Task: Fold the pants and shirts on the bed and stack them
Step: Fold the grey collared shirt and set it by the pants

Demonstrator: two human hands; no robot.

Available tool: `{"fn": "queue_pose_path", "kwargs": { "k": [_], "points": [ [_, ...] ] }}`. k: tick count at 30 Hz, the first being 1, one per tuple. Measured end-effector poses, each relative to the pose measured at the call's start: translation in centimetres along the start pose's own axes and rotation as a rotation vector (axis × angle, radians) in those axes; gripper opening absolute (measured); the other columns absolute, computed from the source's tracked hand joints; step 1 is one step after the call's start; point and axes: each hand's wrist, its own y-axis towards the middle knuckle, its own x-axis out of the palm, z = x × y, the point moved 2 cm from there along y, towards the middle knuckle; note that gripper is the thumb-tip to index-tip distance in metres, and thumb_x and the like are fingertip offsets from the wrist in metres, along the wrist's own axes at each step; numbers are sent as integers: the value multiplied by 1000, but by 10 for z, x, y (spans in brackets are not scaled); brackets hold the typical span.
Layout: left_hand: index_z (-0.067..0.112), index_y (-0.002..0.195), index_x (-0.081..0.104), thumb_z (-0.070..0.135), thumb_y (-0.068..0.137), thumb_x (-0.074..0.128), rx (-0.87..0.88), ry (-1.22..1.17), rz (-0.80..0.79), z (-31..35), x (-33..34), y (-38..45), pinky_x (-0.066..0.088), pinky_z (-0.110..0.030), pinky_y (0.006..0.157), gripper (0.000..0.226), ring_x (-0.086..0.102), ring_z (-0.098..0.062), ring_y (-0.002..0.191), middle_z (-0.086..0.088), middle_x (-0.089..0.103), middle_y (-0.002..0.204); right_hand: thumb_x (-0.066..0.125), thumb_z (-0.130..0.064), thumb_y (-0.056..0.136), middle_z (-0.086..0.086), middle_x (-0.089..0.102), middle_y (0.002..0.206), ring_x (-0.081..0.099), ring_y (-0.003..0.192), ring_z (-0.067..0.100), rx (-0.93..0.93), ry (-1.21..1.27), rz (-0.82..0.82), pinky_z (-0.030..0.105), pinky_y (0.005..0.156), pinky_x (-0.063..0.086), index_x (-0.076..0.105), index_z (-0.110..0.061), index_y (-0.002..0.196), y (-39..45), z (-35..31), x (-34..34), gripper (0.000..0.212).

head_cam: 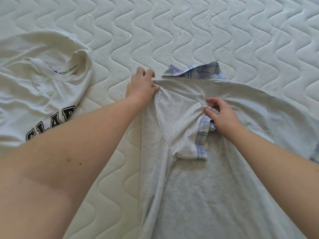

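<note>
A light grey shirt (198,178) with a plaid collar and plaid sleeve cuffs lies back-up on the white quilted mattress (172,31). Its left sleeve is folded inward over the body. My left hand (141,83) grips the fabric at the shirt's left shoulder, near the collar. My right hand (219,114) pinches the plaid cuff of the folded sleeve at the middle of the shirt. A white T-shirt (39,94) with black block letters lies crumpled to the left, apart from both hands.
The quilted mattress stretches bare behind and to the right of the grey shirt. A strip of mattress separates the two shirts. The grey shirt's right sleeve spreads out toward the right edge of view.
</note>
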Motion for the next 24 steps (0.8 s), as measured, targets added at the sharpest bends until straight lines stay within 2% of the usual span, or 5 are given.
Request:
{"fn": "queue_pose_path", "kwargs": {
  "k": [8, 11, 14, 20, 24],
  "points": [
    [18, 109, 54, 33, 94, 60, -189, -277, 6, -13, 16, -153, 47, -38, 79, 22, 58, -25, 92, -5, 57, 105, 63, -22, 94, 4, 53, 111, 56, 95, 19, 166, 98, -84, 24, 71, 48, 48, -15, 137, -3, -24, -7, 46],
    [22, 91, 56, 37, 95, 57, -184, -279, -63, -18, 24, -221, 47, -34, 67, 15, 60, -20, 78, 4, 61, 83, 59, -29, 94, 6, 53, 123, 53, 113, 23, 143, -69, 124, 40, 99, 45, 46, -17, 137, -43, -32, -15, 47],
    [24, 86, 55, 41, 96, 54, -259, -270, -149, -24, 37, -284, 47, -34, 66, 20, 62, -21, 79, 6, 61, 77, 55, -26, 92, 1, 59, 98, 59, 93, 23, 86, -37, 285, 40, 85, 48, 54, -16, 111, -134, -28, 12, 22],
    [24, 94, 51, 69, 85, 51, -339, -99, -428, -40, 65, -368, 51, -37, 76, 46, 64, -25, 91, 0, 66, 94, 68, -44, 87, 8, 64, 116, 60, 109, 24, 376, 74, -140, 24, 85, 41, 55, -7, 125, -215, -26, 109, 54],
    [22, 103, 43, 63, 77, 63, -280, 63, -588, -43, 69, -399, 43, -34, 73, 52, 62, -27, 103, -3, 61, 111, 76, -38, 79, 11, 69, 113, 65, 103, 28, 407, 58, -301, 41, 92, 53, 63, -5, 118, -219, -41, 135, 53]
  ]
}}
